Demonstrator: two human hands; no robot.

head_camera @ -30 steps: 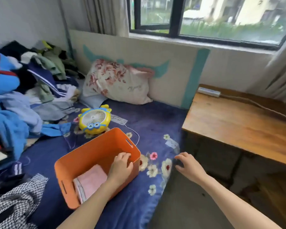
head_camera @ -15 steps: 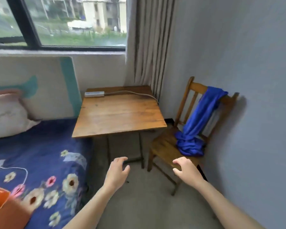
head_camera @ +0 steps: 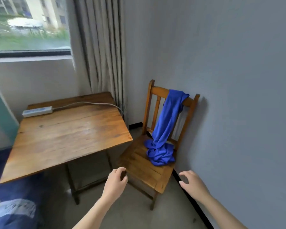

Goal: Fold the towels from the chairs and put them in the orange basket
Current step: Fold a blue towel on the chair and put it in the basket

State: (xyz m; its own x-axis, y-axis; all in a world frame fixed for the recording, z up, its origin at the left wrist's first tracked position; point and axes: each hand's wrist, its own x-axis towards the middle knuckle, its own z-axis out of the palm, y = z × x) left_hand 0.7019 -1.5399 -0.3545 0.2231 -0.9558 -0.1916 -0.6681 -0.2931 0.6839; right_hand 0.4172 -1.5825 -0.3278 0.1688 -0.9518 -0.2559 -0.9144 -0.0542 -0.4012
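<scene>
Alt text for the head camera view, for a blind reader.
A blue towel hangs over the back of a wooden chair and bunches on its seat. The left hand and right hand, both empty, reach toward the chair. A wooden table with a power strip stands beside it.

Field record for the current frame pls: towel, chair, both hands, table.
towel: blue towel draped over the chair back, lower end bunched on the seat, unfolded
chair: wooden chair, right of the table
hands: left hand and right hand both empty, fingers loosely curled, in front of the seat, not touching the towel
table: wooden table, bears a power strip
orange basket: not in view
</scene>
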